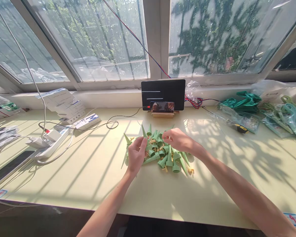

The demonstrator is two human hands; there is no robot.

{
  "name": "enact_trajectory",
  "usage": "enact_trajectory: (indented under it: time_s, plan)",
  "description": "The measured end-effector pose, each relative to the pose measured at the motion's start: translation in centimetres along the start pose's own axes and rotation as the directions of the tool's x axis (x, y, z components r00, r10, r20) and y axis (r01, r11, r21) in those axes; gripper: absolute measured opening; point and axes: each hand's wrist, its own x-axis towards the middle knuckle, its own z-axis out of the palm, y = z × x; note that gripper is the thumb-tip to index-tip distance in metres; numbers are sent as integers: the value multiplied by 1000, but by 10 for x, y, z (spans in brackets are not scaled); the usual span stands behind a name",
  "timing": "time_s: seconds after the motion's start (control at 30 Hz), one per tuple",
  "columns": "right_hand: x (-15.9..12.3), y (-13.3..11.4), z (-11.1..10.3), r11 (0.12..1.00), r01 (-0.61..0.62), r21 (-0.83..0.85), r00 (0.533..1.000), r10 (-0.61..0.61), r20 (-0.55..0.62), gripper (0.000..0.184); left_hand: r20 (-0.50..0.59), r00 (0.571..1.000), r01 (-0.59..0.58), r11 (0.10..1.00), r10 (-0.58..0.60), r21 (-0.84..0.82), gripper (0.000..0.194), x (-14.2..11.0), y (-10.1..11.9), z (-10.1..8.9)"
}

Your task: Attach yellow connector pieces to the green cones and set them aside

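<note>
Head view: our left hand (136, 155) pinches a green plastic cone (144, 132); opposite it, whether our right hand (179, 139) grips, we cannot tell.

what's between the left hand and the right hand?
Head view: green cones and small yellow pieces lie on the table between the left hand and the right hand; not bare.

Phone (162, 106) propped before black screen (174, 93); white power strip (47, 151) left; green plastic bag (246, 102) right.
</note>
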Motion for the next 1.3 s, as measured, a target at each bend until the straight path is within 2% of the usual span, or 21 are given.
enact_trajectory:
  time_s: [0.23, 0.37, 0.47, 0.57, 0.77, 0.9, 1.1, 1.2, 1.3]
  plan:
    - [-4, 9, -14, 999, -25, -22, 1000, 25, 9, 20, -3, 998, 64, 995, -65, -77, 37, 2, 5, -2]
    - [-7, 10, -21, 999, -23, -31, 1000, 24, 17, 21, 61, 995, 78, 997, -77, -10, 35, -2, 9, 0]
    - [-8, 8, -24, 999, -29, -39, 999, 30, 21, 21, 155, 988, -38, 995, 24, 89, 34, -5, 8, 2]
    - [-9, 7, -25, 998, -31, -54, 999, 32, 19, 20, 267, 957, -173, 959, 110, 224, 29, -7, 1, 4]
    - [-13, 0, -31, 998, -41, -39, 999, 42, 33, 20, 417, 899, -306, 870, 132, 386, 21, -11, -10, 5]
    - [-22, -8, -34, 999, -44, -6, 998, 44, 34, 18, 434, 885, -388, 786, 171, 481, 19, -11, -14, 7]
    - [-42, -6, -32, 998, -57, 2, 998, 57, -5, 19, 437, 840, -529, 668, 322, 524, 19, -10, -16, 8]
    - [-58, -7, -33, 995, -103, 10, 995, 103, 3, 22, 430, 833, -543, 661, 348, 518, 20, -9, -15, 7]
    - [-80, -7, -32, 982, -185, 27, 982, 185, -19, 24, 382, 843, -530, 708, 379, 467, 21, -9, -12, 7]
